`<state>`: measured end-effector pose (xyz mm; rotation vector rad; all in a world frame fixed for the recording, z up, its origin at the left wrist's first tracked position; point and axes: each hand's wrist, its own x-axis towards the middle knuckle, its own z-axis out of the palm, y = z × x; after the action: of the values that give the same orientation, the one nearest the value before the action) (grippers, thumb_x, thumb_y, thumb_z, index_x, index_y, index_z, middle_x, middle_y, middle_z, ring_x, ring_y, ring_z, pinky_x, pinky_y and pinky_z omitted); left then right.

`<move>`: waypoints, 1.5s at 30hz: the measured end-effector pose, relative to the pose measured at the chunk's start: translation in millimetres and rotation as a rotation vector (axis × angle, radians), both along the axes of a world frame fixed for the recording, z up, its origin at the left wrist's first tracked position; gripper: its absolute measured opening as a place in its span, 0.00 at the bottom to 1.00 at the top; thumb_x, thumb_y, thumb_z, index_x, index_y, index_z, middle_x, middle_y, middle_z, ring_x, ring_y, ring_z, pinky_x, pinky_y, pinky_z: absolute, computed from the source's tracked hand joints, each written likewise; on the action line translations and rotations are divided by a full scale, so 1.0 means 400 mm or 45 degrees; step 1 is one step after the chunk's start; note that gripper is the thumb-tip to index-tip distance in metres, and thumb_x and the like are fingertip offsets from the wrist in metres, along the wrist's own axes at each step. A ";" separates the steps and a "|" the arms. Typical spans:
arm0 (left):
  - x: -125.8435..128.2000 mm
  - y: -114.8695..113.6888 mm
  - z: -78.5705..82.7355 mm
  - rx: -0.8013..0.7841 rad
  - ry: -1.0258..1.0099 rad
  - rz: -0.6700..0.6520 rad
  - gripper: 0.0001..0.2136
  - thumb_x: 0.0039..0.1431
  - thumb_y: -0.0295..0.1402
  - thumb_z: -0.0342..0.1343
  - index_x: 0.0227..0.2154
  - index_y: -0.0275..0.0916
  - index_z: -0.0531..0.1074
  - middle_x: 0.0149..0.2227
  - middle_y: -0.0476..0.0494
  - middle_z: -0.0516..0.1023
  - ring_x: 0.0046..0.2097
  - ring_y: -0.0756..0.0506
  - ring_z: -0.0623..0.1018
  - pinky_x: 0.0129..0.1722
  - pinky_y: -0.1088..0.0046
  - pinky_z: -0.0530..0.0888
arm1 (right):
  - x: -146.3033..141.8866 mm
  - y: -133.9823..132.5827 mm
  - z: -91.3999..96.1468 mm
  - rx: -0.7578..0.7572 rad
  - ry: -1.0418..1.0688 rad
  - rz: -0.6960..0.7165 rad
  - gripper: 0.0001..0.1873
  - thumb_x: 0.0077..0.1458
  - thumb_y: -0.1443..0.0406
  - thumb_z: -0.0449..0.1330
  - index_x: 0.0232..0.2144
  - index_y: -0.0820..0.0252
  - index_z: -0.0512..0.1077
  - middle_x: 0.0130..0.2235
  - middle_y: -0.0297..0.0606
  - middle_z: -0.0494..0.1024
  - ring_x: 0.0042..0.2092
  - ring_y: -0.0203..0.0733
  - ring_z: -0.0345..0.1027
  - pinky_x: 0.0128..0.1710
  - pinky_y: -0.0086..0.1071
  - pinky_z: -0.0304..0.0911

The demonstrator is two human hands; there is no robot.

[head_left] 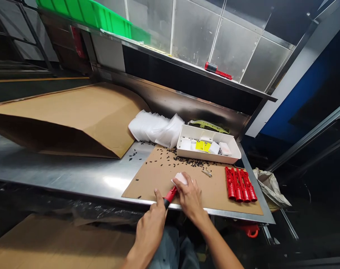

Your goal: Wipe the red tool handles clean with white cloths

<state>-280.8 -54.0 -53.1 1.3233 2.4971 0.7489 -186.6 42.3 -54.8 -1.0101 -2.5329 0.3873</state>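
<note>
Both hands close on one slim red-and-black plastic tool at the near edge of the flat brown cardboard sheet on the steel table: left hand pinching its black end, right hand curled over the red end, apparently also pressing a small white packet. Four red plastic pieces lie well to the right.

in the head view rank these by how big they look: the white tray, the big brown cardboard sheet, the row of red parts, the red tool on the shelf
1. big brown cardboard sheet
2. white tray
3. row of red parts
4. red tool on the shelf

The shelf tool sits farthest from the camera, so its true size against the red parts is unsure.
</note>
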 end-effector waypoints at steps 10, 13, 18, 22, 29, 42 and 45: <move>0.005 -0.001 0.003 0.001 -0.027 0.006 0.30 0.61 0.33 0.37 0.63 0.20 0.54 0.31 0.29 0.70 0.31 0.29 0.75 0.32 0.59 0.67 | -0.034 0.015 0.005 -0.125 0.100 -0.212 0.23 0.67 0.63 0.45 0.61 0.43 0.64 0.64 0.42 0.63 0.57 0.54 0.66 0.49 0.48 0.69; 0.009 0.000 0.004 -0.013 -0.124 0.006 0.30 0.61 0.34 0.36 0.64 0.22 0.53 0.34 0.26 0.70 0.35 0.26 0.75 0.37 0.54 0.68 | -0.037 0.021 0.000 -0.127 0.105 -0.182 0.23 0.67 0.62 0.46 0.61 0.41 0.64 0.66 0.41 0.61 0.57 0.54 0.66 0.49 0.49 0.70; -0.034 0.009 0.027 0.024 -0.560 -0.032 0.30 0.60 0.36 0.46 0.65 0.35 0.55 0.25 0.40 0.68 0.31 0.34 0.74 0.35 0.60 0.68 | -0.037 0.078 0.003 -0.145 0.114 -0.150 0.22 0.67 0.64 0.46 0.59 0.45 0.67 0.63 0.40 0.65 0.59 0.51 0.66 0.55 0.48 0.66; -0.096 0.002 0.054 0.059 -1.281 -0.056 0.28 0.62 0.42 0.49 0.62 0.35 0.58 0.23 0.45 0.69 0.19 0.50 0.64 0.17 0.79 0.54 | -0.029 0.083 0.009 -0.155 0.110 0.024 0.20 0.67 0.61 0.49 0.58 0.38 0.66 0.64 0.31 0.64 0.60 0.45 0.65 0.57 0.42 0.65; -0.130 -0.022 0.058 0.208 -2.069 0.211 0.12 0.69 0.28 0.40 0.49 0.28 0.63 0.24 0.48 0.65 0.17 0.59 0.58 0.13 0.90 0.48 | -0.040 0.048 0.002 -0.152 0.112 0.050 0.22 0.68 0.62 0.48 0.61 0.40 0.64 0.67 0.36 0.59 0.62 0.52 0.60 0.56 0.48 0.65; -0.098 -0.016 0.031 0.303 -2.262 0.383 0.16 0.69 0.37 0.43 0.33 0.32 0.69 0.20 0.46 0.67 0.15 0.59 0.59 0.10 0.90 0.52 | -0.001 0.009 -0.004 -0.017 -0.035 0.328 0.24 0.65 0.63 0.51 0.61 0.33 0.62 0.68 0.29 0.57 0.56 0.49 0.65 0.51 0.45 0.69; -0.094 -0.015 0.025 0.330 -2.253 0.335 0.12 0.68 0.37 0.45 0.41 0.36 0.70 0.21 0.46 0.69 0.15 0.57 0.61 0.11 0.90 0.53 | 0.000 0.022 -0.004 -0.009 -0.054 0.145 0.22 0.66 0.65 0.50 0.59 0.38 0.66 0.66 0.33 0.60 0.58 0.51 0.62 0.53 0.46 0.66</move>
<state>-318.6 -60.0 -43.0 -0.0055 1.0590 1.3952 -186.4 51.0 -56.6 -0.8878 -2.6369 0.4112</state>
